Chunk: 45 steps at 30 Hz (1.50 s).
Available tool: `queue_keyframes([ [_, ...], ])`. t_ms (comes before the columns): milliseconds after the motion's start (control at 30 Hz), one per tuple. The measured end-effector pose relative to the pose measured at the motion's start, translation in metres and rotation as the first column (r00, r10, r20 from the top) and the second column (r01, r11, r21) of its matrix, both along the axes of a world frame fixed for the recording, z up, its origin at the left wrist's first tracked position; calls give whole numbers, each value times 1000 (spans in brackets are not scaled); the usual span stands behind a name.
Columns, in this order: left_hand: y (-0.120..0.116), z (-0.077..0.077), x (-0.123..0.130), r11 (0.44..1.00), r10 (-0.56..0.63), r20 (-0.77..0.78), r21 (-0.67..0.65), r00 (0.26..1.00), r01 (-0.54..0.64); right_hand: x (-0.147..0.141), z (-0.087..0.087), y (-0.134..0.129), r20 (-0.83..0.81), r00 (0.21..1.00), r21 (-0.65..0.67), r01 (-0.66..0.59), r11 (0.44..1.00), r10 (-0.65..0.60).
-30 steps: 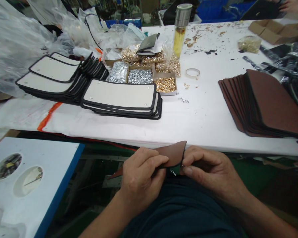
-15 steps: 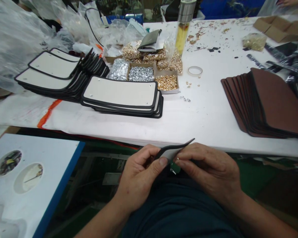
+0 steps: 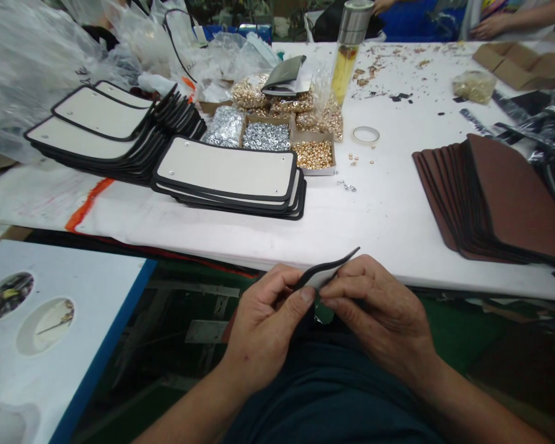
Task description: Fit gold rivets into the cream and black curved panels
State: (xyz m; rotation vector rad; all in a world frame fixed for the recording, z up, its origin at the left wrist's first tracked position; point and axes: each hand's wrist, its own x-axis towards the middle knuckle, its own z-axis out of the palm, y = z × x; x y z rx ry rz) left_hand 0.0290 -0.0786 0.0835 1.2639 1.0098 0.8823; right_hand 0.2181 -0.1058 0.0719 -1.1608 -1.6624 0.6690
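Observation:
My left hand [image 3: 271,320] grips a thin, bent black-edged panel [image 3: 326,272] with a pale face, its thumb pressed on that face. Against the panel's other end, my right hand [image 3: 379,308] is closed in a pinch. Whatever lies between the right fingertips is hidden. Beyond the hands, a stack of cream panels with black borders [image 3: 226,168] lies on the white table, small metal rivets set near the top panel's corners. Behind it stand a box of silver metal fasteners [image 3: 266,134] and a box of gold ones [image 3: 313,154].
Brown panels [image 3: 513,191] are fanned out at right, more cream panels [image 3: 97,132] at left. A glass bottle [image 3: 346,65] stands behind the boxes near a tape ring [image 3: 365,134]. A blue-edged white board [image 3: 97,296] is at lower left. Another person's hand [image 3: 490,28] shows far right.
Both hands and the panel have shifted slightly; the right fingertips moved left, closer to the left thumb. A small shiny bit seen at the right fingertips earlier is now hidden.

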Motion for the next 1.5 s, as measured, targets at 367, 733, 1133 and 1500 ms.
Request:
queue_keyframes([
  [367, -2, -3, 1, 996, 9, -14, 88, 1000, -8, 1, -2, 3, 42, 999, 5, -11, 1000, 11],
  [733, -12, -4, 2, 912, 66, -119, 411, 991, -12, -1, -12, -3, -153, 981, 11, 122, 992, -119],
  [1133, -12, -4, -3, 782, 92, -203, 621, 975, 55, 9, -6, 1, 152, 988, 229, -20, 973, -16],
  [1500, -9, 3, -12, 682, 42, -158, 727, 987, 87, 11, -3, -2, 260, 966, 374, -113, 921, 13],
])
